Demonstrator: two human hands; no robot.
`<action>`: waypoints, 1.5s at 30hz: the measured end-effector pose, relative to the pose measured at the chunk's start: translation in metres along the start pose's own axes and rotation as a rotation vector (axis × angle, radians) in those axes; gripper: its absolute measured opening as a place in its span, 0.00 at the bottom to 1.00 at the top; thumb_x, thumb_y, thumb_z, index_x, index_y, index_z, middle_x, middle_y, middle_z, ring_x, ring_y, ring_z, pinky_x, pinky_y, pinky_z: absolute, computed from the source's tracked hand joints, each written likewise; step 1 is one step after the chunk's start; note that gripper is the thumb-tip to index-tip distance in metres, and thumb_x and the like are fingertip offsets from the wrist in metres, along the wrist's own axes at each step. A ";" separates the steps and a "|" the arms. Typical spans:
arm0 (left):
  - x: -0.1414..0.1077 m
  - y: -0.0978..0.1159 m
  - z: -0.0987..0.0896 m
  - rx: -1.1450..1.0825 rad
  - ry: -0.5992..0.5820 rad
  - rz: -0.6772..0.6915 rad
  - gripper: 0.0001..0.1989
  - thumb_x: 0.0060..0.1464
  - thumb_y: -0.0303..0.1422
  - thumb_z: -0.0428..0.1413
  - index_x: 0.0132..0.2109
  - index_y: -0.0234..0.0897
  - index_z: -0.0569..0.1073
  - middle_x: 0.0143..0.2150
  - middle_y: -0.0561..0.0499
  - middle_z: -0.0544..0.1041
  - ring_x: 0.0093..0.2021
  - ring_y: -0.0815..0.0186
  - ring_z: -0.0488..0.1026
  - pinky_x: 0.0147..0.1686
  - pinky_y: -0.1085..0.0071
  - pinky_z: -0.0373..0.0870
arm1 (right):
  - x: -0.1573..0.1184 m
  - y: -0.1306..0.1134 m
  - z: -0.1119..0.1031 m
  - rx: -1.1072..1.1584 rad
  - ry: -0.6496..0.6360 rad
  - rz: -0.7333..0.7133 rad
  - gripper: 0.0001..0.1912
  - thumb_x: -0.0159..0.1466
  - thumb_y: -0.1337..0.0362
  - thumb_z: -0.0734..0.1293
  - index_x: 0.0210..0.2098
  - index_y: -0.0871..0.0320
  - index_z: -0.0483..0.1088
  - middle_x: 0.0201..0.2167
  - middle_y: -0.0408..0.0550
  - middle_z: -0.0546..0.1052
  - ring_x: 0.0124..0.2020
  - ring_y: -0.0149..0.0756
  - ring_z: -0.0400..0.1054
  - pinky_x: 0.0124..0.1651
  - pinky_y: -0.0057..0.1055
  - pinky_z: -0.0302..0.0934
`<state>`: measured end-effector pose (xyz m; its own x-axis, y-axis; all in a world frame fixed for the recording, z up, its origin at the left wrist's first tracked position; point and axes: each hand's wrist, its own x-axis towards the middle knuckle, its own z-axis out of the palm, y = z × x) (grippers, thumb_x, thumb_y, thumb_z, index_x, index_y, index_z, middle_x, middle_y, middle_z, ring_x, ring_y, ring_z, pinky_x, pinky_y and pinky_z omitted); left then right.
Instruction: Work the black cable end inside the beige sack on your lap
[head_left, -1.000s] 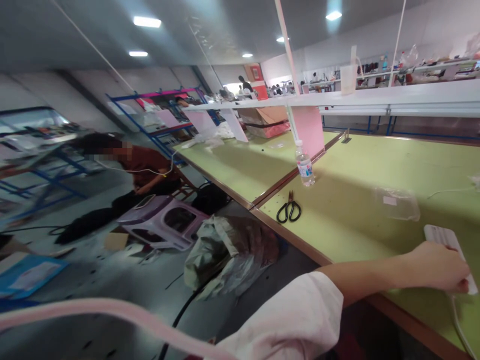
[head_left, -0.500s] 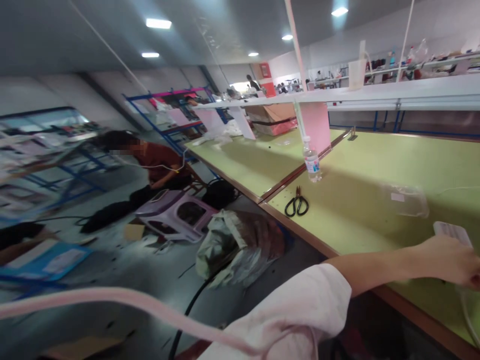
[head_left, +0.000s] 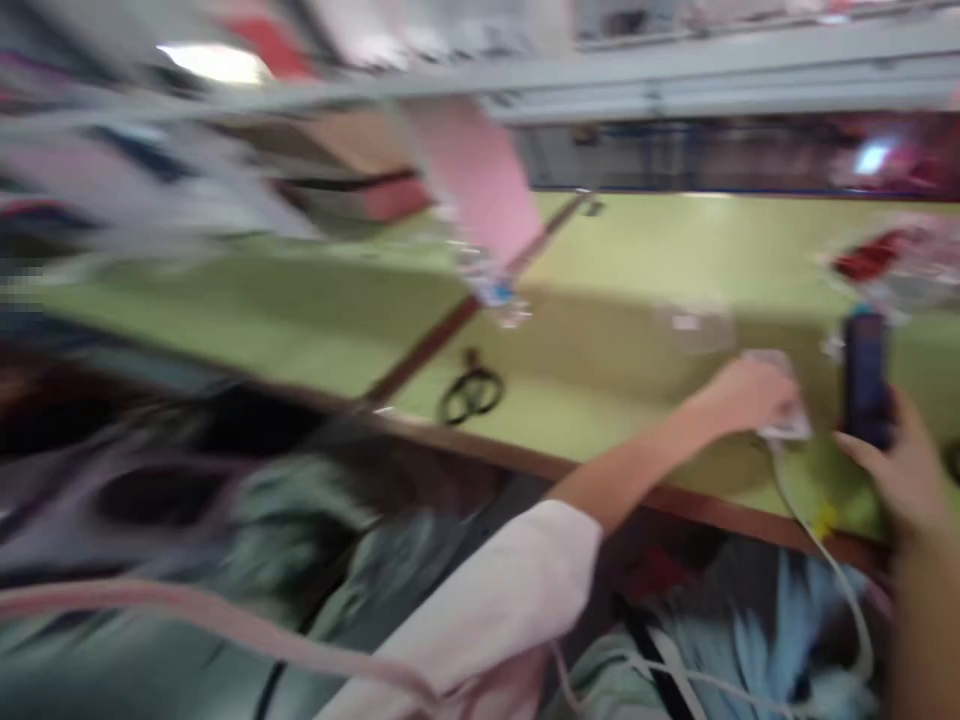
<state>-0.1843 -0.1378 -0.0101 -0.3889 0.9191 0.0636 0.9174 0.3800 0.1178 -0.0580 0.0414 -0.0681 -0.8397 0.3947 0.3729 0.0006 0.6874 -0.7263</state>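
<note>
My left hand reaches across the table, its fingers closed on a flat white device that looks like a power bank. A white cable runs from it down over the table edge. To its right, my right hand grips a dark smartphone, held upright with the thumb along its near side. Beyond my left hand lies a clear plastic bag with a small white label. Motion blur hides the finger details.
Black-handled scissors lie near the front edge of the yellow-green table. Behind them, a clear bottle stands by a pink panel. A red and clear plastic package is at the right. Sacks sit below the table.
The view has swung right and down. My right hand with the smartphone has come into view. My left hand is still on the power bank. The person seated at left has mostly left view.
</note>
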 end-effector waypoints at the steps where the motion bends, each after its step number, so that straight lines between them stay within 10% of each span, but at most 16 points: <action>1: -0.002 -0.002 0.000 0.001 -0.035 -0.042 0.18 0.70 0.33 0.48 0.46 0.31 0.82 0.42 0.48 0.84 0.43 0.63 0.79 0.43 0.73 0.66 | -0.005 0.007 0.000 0.009 0.063 0.073 0.40 0.61 0.40 0.71 0.67 0.49 0.63 0.61 0.59 0.72 0.61 0.60 0.69 0.64 0.63 0.62; 12: -0.004 0.005 0.014 0.063 -0.083 -0.050 0.16 0.64 0.38 0.53 0.49 0.34 0.80 0.48 0.40 0.82 0.43 0.53 0.81 0.42 0.64 0.72 | -0.007 0.031 0.014 0.423 0.097 0.147 0.47 0.59 0.48 0.74 0.73 0.52 0.56 0.67 0.57 0.69 0.60 0.59 0.71 0.56 0.56 0.73; 24: 0.002 -0.009 0.020 0.053 -0.014 0.048 0.17 0.67 0.33 0.49 0.50 0.33 0.81 0.38 0.42 0.82 0.38 0.56 0.80 0.39 0.66 0.71 | -0.006 0.038 0.020 0.392 0.064 0.075 0.47 0.59 0.47 0.74 0.71 0.55 0.59 0.65 0.58 0.70 0.62 0.59 0.69 0.60 0.58 0.70; 30: 0.002 -0.022 0.027 -0.024 0.086 0.110 0.15 0.66 0.32 0.51 0.49 0.39 0.82 0.52 0.45 0.81 0.48 0.58 0.79 0.40 0.68 0.72 | -0.005 0.034 0.023 0.059 0.120 -0.020 0.55 0.54 0.42 0.77 0.72 0.55 0.55 0.68 0.62 0.66 0.67 0.64 0.63 0.67 0.62 0.62; 45: -0.001 -0.010 0.032 -0.062 0.156 0.014 0.15 0.67 0.39 0.52 0.50 0.39 0.81 0.51 0.44 0.82 0.48 0.55 0.79 0.43 0.65 0.74 | -0.007 0.023 0.022 -0.415 0.350 0.037 0.53 0.60 0.47 0.72 0.75 0.53 0.42 0.67 0.65 0.62 0.67 0.64 0.62 0.61 0.63 0.67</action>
<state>-0.1901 -0.1393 -0.0432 -0.3893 0.8948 0.2186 0.9176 0.3562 0.1765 -0.0640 0.0407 -0.1005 -0.6043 0.5539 0.5727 0.3009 0.8242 -0.4797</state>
